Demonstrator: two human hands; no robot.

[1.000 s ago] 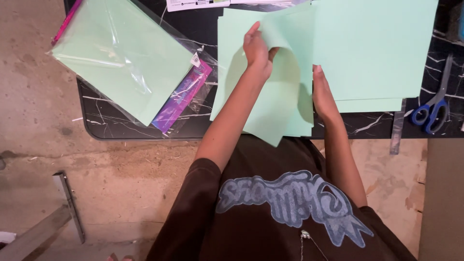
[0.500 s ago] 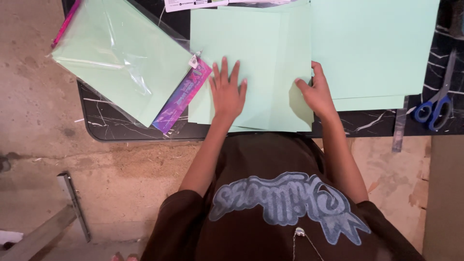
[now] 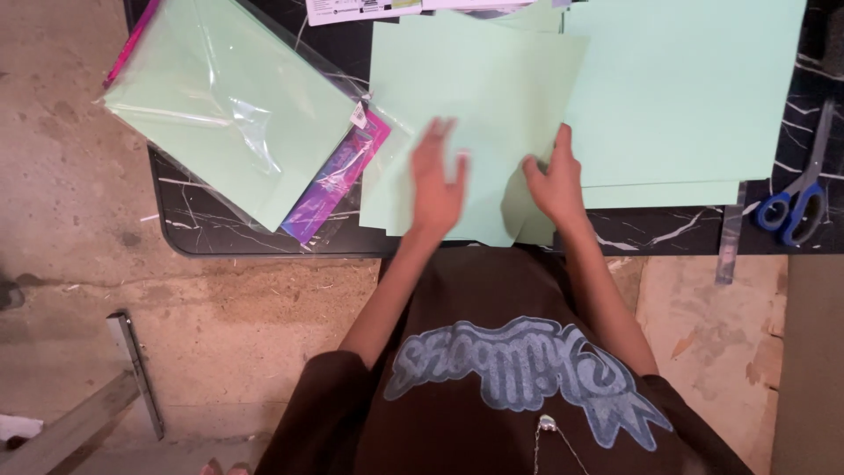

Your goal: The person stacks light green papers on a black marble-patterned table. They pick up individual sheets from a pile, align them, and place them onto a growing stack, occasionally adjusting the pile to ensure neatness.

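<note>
Neither hand has a closed grip: both lie flat, fingers spread, on the green sheet [image 3: 475, 123] at the centre of the frame. The left hand [image 3: 437, 180] is blurred, palm down on the lower middle of the sheet. The right hand [image 3: 554, 180] presses its right edge, fingertips pointing toward the top of the frame. Flat palms appear to hold the paper down against the bench [image 3: 220, 233] instead of pinching it; whether a fold lies under them cannot be told.

The sheet lies at the near edge of the bench, its lower corner just overhanging toward the person's brown shirt [image 3: 510, 387]. It overlaps a stack of larger green sheets [image 3: 686, 88] in the upper right of the frame, which keeps spare paper within reach.

In the upper left of the frame, a clear plastic pack of green paper [image 3: 229, 105] rests tilted, partly off the bench edge, with a purple and pink card [image 3: 338, 176] at its lower end.

Blue-handled scissors [image 3: 796, 207] lie at the right edge of the frame, well apart from both hands. A grey strip [image 3: 730, 246] hangs over the bench edge beside them.
</note>
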